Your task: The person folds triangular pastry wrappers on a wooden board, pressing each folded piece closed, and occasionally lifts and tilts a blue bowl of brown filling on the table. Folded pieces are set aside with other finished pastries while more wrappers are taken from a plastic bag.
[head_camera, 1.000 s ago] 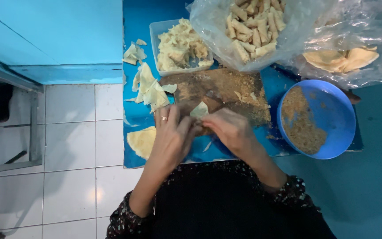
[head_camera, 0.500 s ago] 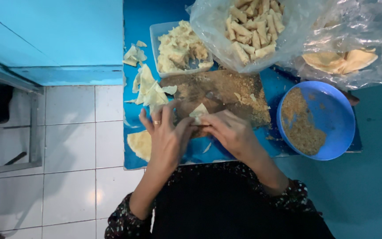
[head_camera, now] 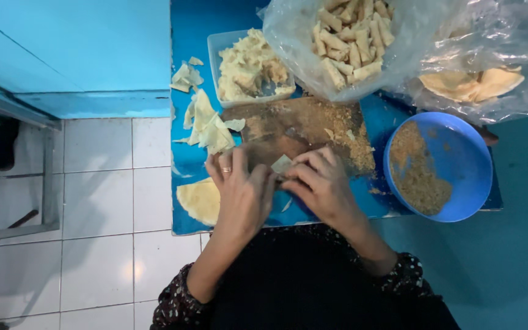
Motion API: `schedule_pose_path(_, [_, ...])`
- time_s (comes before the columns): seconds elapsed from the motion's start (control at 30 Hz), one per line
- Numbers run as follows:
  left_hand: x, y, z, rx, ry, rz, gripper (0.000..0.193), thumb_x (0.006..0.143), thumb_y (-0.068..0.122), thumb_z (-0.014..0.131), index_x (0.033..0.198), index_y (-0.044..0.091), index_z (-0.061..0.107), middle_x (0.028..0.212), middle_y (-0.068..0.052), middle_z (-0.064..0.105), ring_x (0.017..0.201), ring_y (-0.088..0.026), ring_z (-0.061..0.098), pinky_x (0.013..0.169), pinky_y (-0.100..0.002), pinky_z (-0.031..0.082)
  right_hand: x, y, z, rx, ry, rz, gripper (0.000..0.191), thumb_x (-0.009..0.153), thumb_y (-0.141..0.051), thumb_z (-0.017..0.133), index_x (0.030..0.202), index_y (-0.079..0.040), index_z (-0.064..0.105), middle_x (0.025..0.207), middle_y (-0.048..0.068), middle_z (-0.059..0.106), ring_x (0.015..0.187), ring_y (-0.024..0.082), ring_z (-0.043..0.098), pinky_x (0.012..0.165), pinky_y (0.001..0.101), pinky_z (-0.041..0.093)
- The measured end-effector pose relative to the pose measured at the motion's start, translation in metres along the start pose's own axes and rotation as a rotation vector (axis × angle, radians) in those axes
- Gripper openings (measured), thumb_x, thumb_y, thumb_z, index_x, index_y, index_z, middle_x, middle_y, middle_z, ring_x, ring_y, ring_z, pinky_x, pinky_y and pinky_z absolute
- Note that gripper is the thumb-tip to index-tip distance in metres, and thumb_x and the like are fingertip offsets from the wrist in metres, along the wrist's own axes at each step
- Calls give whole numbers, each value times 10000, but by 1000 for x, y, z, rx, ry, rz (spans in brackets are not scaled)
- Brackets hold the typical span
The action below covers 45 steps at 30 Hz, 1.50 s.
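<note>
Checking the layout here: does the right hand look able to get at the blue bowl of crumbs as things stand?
Probably yes. The right hand is on the small wrapper piece, and the blue bowl sits open just to its right on the same surface, with nothing between them.

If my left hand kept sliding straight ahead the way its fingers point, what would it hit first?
Probably the brown wooden board dusted with crumbs: the left hand points up the picture, fingertips already at its near edge. Past that sits the clear tub of pale filling. Height above the board is unclear.
</note>
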<state>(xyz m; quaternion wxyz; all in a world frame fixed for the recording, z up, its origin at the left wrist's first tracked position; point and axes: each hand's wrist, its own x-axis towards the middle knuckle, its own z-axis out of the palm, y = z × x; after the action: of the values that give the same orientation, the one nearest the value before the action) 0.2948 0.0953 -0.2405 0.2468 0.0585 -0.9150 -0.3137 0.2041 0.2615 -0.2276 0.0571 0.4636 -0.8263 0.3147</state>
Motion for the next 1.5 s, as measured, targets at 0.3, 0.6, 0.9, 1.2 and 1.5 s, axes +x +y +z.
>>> schedule_pose_path(0.3, [-5,-1,-3,-37,45,46,159,816,183,786,968,149,756,1387,-154,533,1274,-391,468,1158,-662,193,-3,-1,4,-4,78,143,167,804,-208,852,953,-178,783,1049,36,572,979,251,547,863,403,428])
schedule_pose_path(0.6, [-13,-6,7,-10,49,75,174,812,172,772,983,150,754,1349,-110,562,1263,-357,483,1150,-666,207,-21,-4,-9,-99,200,225,311,746,-271,881,1027,-177,786,1012,7,653,1003,218,611,854,391,444])
schedule_pose_path(0.9, [-14,-7,9,3,54,72,172,820,180,764,990,155,761,1337,-103,561,1260,-351,474,1138,-670,209,-21,-17,3,-224,172,101,191,834,-235,837,1018,-197,805,965,-35,649,932,176,599,931,427,358])
schedule_pose_path(1.2, [-11,-8,13,73,5,128,190,849,139,718,1033,109,753,1307,-136,547,1263,-355,468,1149,-686,228,-10,6,2,33,82,242,167,796,-246,852,944,-199,789,1082,18,555,919,197,555,854,365,411])
schedule_pose_path(1.5, [-2,-7,7,-44,-13,94,188,849,180,758,1019,105,728,1343,-163,530,1276,-394,464,1150,-664,213,-13,-4,12,-117,144,213,166,777,-236,871,911,-186,787,1175,33,581,1020,241,542,909,432,376])
